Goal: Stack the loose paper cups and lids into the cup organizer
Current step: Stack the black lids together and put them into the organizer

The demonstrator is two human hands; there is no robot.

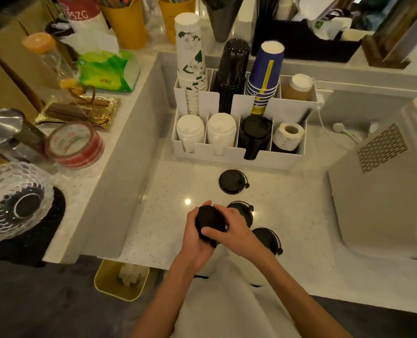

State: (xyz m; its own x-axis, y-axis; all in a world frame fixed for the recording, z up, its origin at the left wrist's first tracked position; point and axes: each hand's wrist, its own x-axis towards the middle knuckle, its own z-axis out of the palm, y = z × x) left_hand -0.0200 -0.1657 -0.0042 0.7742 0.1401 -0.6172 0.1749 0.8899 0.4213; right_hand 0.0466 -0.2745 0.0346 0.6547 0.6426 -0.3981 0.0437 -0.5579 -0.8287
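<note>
- A small stack of black lids (208,222) is gripped between both hands, left hand (195,236) underneath, right hand (229,230) curled over it, above the tabletop (168,215).
- Three loose lids (232,181) are left lying nearby.
- The stack could be skewed by uneven pressure and jammed at the organizer (239,156) slot holding black lids.

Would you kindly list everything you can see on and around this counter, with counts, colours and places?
cup organizer: one, white, counter centre
cup stacks: four, white-green, black, blue, brown, back row
lid stacks: two white, one black, front row
label roll: one, white, front right slot
loose lids: three, black, counter
tape roll: one, red-clear, left
tissue pack: one, green, left
glass bowl: one, clear, far left
left hand, right hand: holding black lids
</note>
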